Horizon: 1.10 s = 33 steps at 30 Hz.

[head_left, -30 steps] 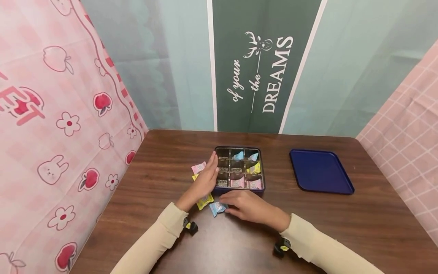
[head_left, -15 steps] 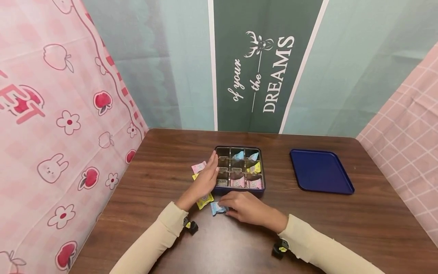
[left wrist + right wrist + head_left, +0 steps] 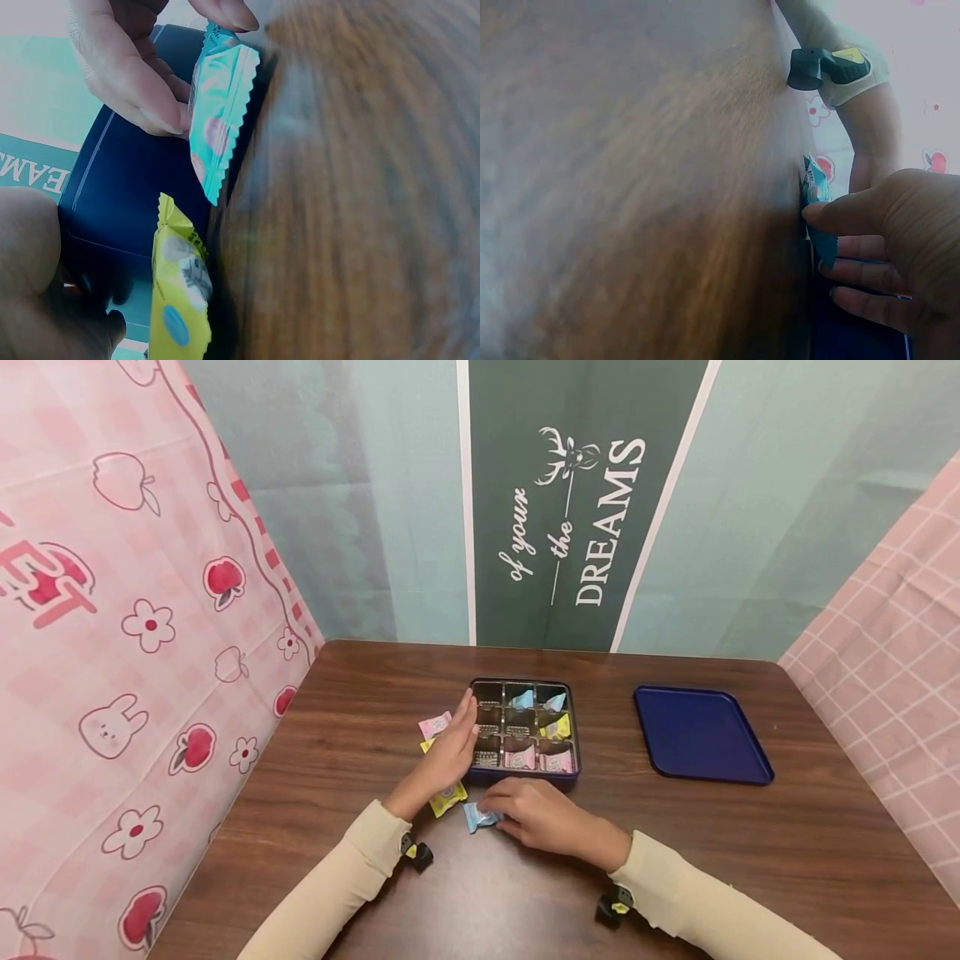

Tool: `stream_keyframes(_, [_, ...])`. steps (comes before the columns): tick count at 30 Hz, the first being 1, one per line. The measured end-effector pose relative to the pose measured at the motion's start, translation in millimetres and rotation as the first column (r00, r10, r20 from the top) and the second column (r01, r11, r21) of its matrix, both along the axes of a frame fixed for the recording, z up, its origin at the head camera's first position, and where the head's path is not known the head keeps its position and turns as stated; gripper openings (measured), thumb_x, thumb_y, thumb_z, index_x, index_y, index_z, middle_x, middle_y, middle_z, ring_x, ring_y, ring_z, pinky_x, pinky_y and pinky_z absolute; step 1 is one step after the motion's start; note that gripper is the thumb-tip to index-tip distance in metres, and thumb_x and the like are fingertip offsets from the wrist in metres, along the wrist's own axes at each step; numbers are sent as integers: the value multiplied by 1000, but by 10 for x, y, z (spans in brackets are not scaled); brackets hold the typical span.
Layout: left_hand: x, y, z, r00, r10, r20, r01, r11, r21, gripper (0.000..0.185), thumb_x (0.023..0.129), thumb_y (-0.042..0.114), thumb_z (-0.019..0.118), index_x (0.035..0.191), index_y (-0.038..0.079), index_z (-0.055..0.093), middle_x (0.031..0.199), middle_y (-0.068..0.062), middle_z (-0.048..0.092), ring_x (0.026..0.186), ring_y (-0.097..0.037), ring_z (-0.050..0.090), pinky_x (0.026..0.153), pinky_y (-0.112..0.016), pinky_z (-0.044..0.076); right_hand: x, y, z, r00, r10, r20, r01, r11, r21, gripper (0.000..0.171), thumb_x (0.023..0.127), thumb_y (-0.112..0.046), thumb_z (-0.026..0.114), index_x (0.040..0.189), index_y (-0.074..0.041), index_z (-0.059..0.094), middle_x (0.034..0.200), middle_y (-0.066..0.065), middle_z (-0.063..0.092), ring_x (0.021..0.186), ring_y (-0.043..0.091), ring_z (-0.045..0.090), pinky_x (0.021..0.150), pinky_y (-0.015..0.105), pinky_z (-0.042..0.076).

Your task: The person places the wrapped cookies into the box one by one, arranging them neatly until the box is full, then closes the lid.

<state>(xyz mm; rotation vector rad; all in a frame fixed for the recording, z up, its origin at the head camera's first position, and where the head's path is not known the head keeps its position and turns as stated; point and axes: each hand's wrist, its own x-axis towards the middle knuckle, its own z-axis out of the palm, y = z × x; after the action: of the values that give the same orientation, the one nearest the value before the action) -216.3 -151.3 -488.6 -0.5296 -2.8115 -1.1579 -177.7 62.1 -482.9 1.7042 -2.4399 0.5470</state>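
Straight fingers of my left hand rest along the left side of a dark blue box with a clear compartment insert. My right hand pinches a blue-wrapped candy between thumb and fingers, just in front of the box. In the right wrist view the thumb lies on this blue candy, fingers behind it. A yellow-wrapped candy lies by my left wrist; a pink one lies beyond that hand, which partly hides another yellow one. Blue, yellow and pink candies fill some compartments.
A flat dark blue lid lies on the wooden table to the right of the box. Printed cloths hang behind the table and on both sides.
The blue candy has turned and shifted slightly right, under the right fingers, which have closed in on it. The left hand and the box stay in place.
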Motion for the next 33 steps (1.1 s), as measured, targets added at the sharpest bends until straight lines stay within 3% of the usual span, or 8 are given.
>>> stream_keyframes(12, [-8, 5, 4, 1000, 2, 1, -2, 1000, 8, 53, 111, 14, 35, 157, -8, 21, 169, -16, 6, 151, -31, 24, 120, -47, 26, 43, -1, 36, 998, 16, 53, -15, 999, -30, 27, 86, -9, 80, 113, -12, 76, 113, -2, 69, 106, 10, 64, 92, 28, 54])
stream_keyframes(33, [-13, 8, 4, 1000, -3, -24, 3, 1000, 1, 52, 111, 12, 35, 156, -10, 22, 168, -20, 8, 149, -35, 28, 119, -48, 29, -3, 41, 191, 999, 40, 27, -36, 990, -133, 33, 86, -8, 80, 118, -11, 74, 119, 2, 69, 114, 15, 63, 99, 33, 52])
